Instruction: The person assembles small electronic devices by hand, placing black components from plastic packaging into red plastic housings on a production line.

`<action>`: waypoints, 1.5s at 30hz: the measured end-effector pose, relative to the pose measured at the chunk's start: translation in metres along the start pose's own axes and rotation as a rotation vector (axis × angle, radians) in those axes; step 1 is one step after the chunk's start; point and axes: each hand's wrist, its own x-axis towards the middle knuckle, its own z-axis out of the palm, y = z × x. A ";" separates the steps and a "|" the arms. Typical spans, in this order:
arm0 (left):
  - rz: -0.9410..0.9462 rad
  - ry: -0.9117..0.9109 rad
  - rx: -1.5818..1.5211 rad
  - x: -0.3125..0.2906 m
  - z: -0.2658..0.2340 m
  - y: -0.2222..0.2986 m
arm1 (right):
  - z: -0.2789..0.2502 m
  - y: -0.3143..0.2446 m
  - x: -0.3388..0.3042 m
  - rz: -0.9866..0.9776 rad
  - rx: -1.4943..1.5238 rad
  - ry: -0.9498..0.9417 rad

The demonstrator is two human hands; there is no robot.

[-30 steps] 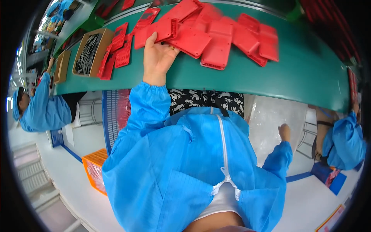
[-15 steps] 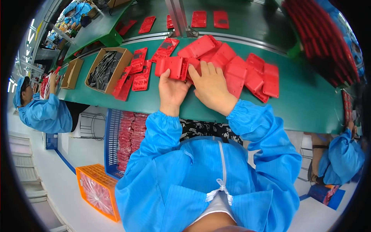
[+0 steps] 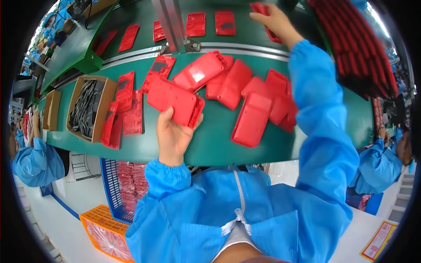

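Observation:
My left hand [image 3: 174,139] grips a red plastic shell [image 3: 171,100] from below, its smooth back facing up. A second red part shows under its right edge. Far out to the right, over the dark green strip beyond the metal rail, my right hand [image 3: 280,25] is closed on another red plastic shell [image 3: 259,8], seen nearly edge-on. Between the hands lies a loose heap of red shells [image 3: 253,115], mostly back side up and overlapping. Left of my left hand, several red shells [image 3: 133,116] lie with their ribbed inner sides showing.
On the left stand a cardboard box [image 3: 104,105] of dark strips and a smaller carton [image 3: 52,111]. A metal post [image 3: 169,22] rises from the rail [image 3: 232,47]; red shells [image 3: 195,24] lie beyond. Stacked red pieces [image 3: 355,48] stand far right. Blue [image 3: 112,184] and orange crates [image 3: 101,212] sit below. Co-workers flank me.
My right hand has left the heap and reached far right over the rail with a red shell. My left hand still holds its shell, now tilted. The heap is more spread out.

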 end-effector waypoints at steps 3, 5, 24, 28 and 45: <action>-0.042 0.063 -0.048 -0.002 -0.007 -0.001 | 0.050 0.071 0.029 0.266 0.104 -0.032; -0.047 0.098 -0.065 -0.004 -0.009 -0.002 | 0.063 0.104 0.043 0.297 0.036 -0.007; -0.091 -0.037 -0.050 -0.003 -0.021 -0.001 | 0.037 0.128 0.051 0.276 -0.318 0.136; 0.022 0.147 0.304 -0.007 -0.008 -0.009 | -0.005 0.139 0.028 0.214 -0.598 0.218; 0.414 -0.006 0.684 -0.021 -0.014 -0.021 | 0.029 -0.139 -0.163 -0.404 0.594 -0.745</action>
